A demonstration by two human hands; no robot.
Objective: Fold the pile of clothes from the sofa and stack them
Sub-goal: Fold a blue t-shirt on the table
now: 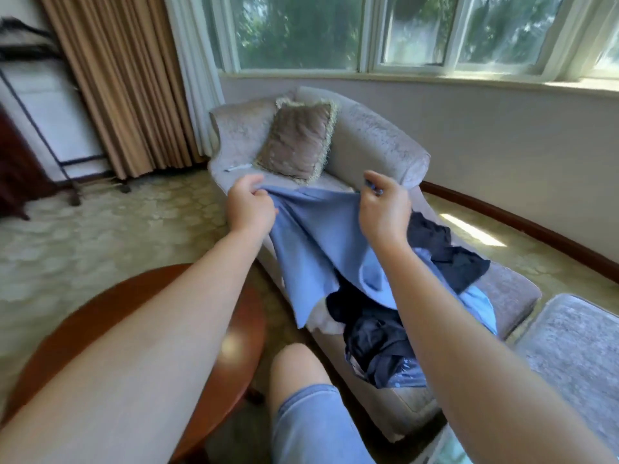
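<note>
Both hands, left hand [249,204] and right hand [385,209], grip the blue shirt [318,242]. Below them lie dark clothes [378,339]; a pillow [298,139] sits beyond.

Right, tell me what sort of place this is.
Most likely a home living room: an upholstered sofa with a fringed cushion, long curtains beside a wide window, and a round wooden table on carpet.

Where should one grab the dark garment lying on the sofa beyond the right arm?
Probably by its outer edge, pinched from above on the side toward the window wall. The dark garment lies crumpled with that edge spread bare on the sofa, while its near side is hidden by the blue garment.
</note>
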